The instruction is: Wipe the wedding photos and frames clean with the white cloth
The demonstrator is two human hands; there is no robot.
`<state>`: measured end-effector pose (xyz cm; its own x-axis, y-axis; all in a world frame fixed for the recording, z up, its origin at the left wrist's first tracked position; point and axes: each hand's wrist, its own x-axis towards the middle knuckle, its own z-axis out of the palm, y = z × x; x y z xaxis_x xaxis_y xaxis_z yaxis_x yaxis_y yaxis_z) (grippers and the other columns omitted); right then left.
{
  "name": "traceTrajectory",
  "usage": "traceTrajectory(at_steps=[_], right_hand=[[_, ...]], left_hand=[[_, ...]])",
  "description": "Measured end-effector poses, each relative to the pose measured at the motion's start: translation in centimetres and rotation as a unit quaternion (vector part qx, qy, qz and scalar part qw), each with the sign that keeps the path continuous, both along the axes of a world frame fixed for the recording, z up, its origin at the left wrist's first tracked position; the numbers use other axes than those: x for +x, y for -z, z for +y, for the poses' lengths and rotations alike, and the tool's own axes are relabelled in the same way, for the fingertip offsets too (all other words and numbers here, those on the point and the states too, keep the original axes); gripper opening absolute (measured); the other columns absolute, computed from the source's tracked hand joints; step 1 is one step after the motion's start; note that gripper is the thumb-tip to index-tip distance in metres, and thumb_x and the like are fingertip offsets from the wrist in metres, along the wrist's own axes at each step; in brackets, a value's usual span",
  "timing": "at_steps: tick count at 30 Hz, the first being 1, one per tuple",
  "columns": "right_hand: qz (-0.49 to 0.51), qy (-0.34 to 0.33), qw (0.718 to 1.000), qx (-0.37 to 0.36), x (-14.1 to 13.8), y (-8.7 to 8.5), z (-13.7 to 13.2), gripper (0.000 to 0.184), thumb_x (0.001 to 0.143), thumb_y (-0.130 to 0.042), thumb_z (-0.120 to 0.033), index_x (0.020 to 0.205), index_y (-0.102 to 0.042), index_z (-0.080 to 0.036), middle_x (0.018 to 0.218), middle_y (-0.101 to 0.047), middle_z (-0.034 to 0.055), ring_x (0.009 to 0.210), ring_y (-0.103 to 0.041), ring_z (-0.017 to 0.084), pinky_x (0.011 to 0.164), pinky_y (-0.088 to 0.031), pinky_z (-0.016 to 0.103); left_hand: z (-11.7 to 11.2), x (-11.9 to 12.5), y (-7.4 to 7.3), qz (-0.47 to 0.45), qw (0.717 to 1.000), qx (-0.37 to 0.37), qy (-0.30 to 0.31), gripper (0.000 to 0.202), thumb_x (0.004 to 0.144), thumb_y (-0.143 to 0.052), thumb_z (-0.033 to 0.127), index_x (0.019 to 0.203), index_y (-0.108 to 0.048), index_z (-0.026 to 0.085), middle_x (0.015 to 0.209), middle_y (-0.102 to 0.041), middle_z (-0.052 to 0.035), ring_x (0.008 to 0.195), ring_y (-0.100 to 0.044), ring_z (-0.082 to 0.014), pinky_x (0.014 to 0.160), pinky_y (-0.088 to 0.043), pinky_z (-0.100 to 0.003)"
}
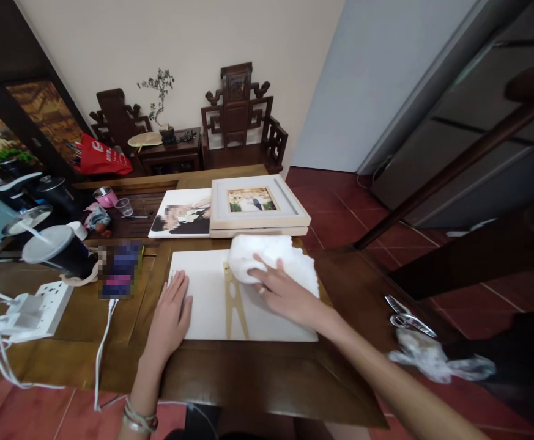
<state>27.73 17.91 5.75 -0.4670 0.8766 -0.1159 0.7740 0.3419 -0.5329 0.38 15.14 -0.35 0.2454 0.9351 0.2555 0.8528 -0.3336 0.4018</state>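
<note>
A white rectangular board (207,305) lies flat on the wooden table in front of me, with a tan, A-shaped piece (232,299) along its middle. My left hand (171,311) rests on the board's left edge, fingers stretched out and holding nothing. Over the upper right of the board, a fluffy white cloth (267,247) is bunched up under my right hand (279,290). The fingers of that hand are curled into the cloth and press it down; part of them is hidden in its folds.
Behind the board lie stacked light-wood picture frames (260,229) and a photo print (179,214). To the left are a lidded cup (65,250), a phone (122,269) on a cable and a power strip (49,311). Scissors (411,321) and a plastic bag (432,354) lie at right.
</note>
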Motion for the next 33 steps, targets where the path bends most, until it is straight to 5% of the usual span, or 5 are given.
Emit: traceTrajectory(at_steps=[6,13,17,25,33], right_hand=[[-0.049,-0.049,0.992,0.103,-5.6,2.1,-1.8,0.042,0.078,-0.049,-0.01,0.118,-0.062,-0.017,0.157,-0.019,0.013,0.142,0.003,0.042,0.104,0.001,0.075],[-0.012,-0.17,0.984,0.047,-4.3,1.4,-9.9,0.03,0.07,-0.055,-0.016,0.094,-0.07,-0.021,0.158,-0.017,0.0032,0.143,0.004,0.039,0.106,0.008,0.072],[0.013,-0.13,0.989,0.065,-3.3,1.6,-7.4,0.041,0.073,-0.046,-0.009,0.107,-0.066,-0.022,0.155,-0.028,0.0029,0.144,-0.004,0.032,0.109,-0.001,0.07],[-0.048,-0.082,0.991,0.09,-6.1,0.8,2.6,0.038,0.084,-0.043,-0.015,0.118,-0.059,-0.014,0.152,-0.032,0.0139,0.142,-0.009,0.04,0.101,-0.011,0.076],[-0.041,-0.131,0.987,0.087,-7.4,1.4,-5.2,0.038,0.082,-0.049,-0.021,0.118,-0.062,-0.017,0.156,-0.02,0.0143,0.141,0.004,0.043,0.103,0.005,0.075]], left_hand=[[0.0,0.1,0.0,0.005,1.0,-0.001,0.001,0.047,0.096,-0.038,0.025,0.143,-0.037,0.019,0.15,-0.038,-0.0129,0.141,-0.03,-0.0241,0.114,-0.026,-0.052],[0.1,0.0,0.0,0.006,1.0,0.003,0.007,0.048,0.096,-0.037,0.025,0.144,-0.035,0.02,0.151,-0.037,-0.0121,0.142,-0.029,-0.0245,0.114,-0.025,-0.053],[0.0,0.0,0.1,0.007,1.0,0.002,0.006,0.048,0.096,-0.038,0.025,0.144,-0.036,0.019,0.15,-0.037,-0.0124,0.141,-0.029,-0.0245,0.115,-0.025,-0.052],[0.0,0.0,0.1,0.011,1.0,-0.009,0.0,0.047,0.097,-0.037,0.026,0.143,-0.037,0.016,0.15,-0.037,-0.0136,0.142,-0.028,-0.0232,0.115,-0.025,-0.05],[-0.1,0.0,0.1,0.003,1.0,-0.003,0.002,0.047,0.097,-0.035,0.026,0.144,-0.036,0.018,0.15,-0.038,-0.0135,0.142,-0.029,-0.0239,0.115,-0.025,-0.052]])
